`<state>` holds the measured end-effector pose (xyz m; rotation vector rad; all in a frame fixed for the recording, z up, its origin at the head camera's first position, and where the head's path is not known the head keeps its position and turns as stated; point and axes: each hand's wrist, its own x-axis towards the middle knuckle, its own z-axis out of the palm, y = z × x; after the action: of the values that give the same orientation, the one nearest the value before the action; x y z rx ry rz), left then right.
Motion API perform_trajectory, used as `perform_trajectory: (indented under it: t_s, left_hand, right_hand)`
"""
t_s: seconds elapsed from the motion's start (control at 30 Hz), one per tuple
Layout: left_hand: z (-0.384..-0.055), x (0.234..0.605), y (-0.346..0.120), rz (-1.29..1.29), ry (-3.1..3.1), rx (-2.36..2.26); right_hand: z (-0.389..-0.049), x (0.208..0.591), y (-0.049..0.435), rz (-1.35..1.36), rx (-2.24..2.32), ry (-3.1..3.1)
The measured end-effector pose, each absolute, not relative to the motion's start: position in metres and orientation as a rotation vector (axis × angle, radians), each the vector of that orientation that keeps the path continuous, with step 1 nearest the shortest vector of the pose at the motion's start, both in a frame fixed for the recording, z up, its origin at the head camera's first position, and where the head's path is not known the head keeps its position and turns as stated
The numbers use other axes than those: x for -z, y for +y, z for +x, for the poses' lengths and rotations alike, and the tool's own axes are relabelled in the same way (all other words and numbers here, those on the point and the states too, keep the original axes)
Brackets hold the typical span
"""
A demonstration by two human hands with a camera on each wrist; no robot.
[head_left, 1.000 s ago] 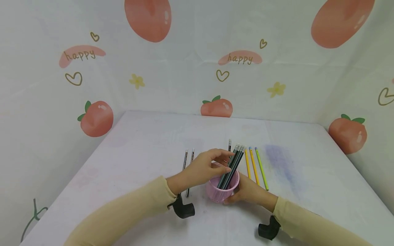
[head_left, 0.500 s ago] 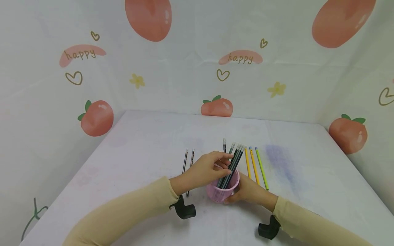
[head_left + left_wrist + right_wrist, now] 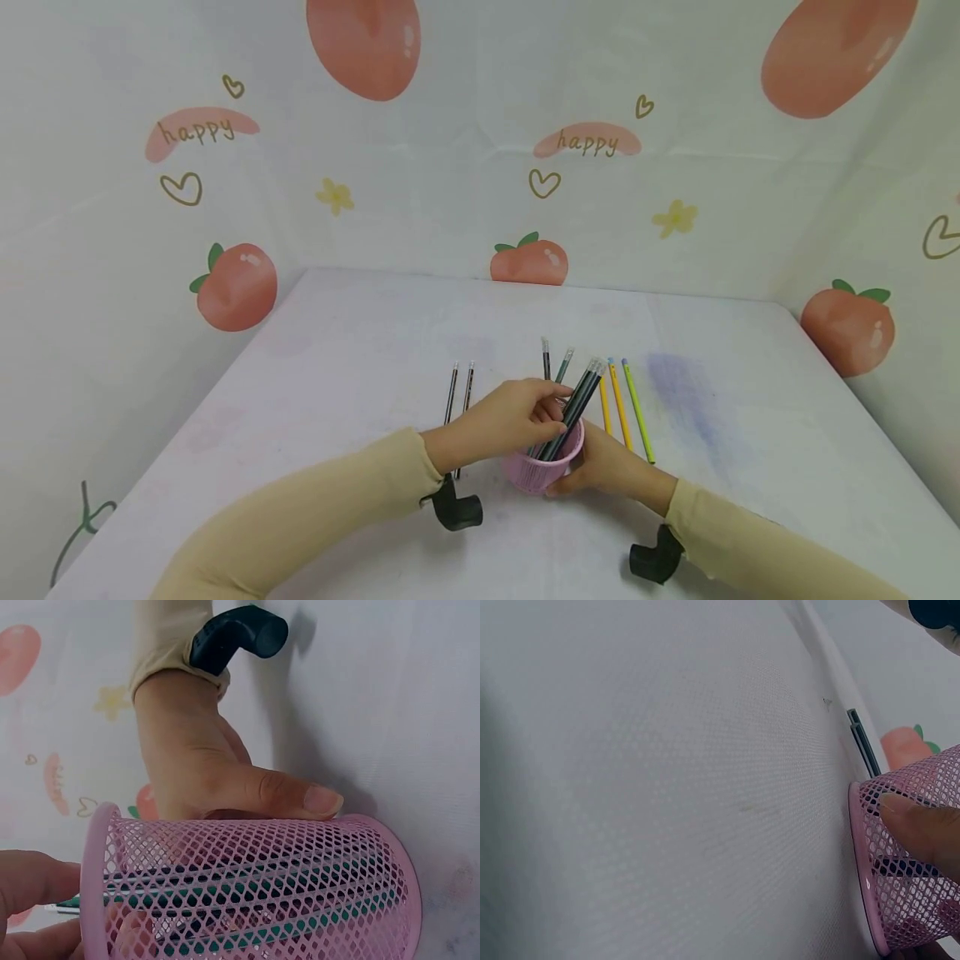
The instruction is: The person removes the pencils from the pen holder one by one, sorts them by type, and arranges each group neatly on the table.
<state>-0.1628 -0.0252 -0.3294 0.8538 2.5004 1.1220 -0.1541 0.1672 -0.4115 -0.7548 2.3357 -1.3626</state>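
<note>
We saw the right hand point(image 3: 603, 462) curled around the cup point(image 3: 532, 477) on the table point(image 3: 375, 333). At the cup's mouth, the left hand point(image 3: 513, 418) had bent fingers beside the pencils point(image 3: 577, 407) leaning inside; whether it pinched any, we could not tell.

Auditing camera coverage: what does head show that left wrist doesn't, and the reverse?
Head only: two yellow pencils, a lime pencil and two loose dark pencils on the table, plus the left sleeve.
Left wrist only: the open mesh of the pink cup close up, with pencil shafts visible through it.
Both: the cup, the bundled pencils in it, the right hand gripping it, the left hand at its mouth.
</note>
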Motion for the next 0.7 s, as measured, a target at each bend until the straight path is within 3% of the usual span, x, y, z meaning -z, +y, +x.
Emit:
perform_trajectory:
  t_s: [0.4,0.7]
  left_hand:
    - [-0.1553,0.3296,-0.0199,0.967,2.496,-1.036]
    - [-0.1549,0.3309,-0.02,0.976,2.476,-1.015]
  right_hand:
    - [-0.1524,0.4107,0.1671,-0.706,1.406,2.316]
    - [-0.156,0.415,0.1666,-0.84,1.475,2.257]
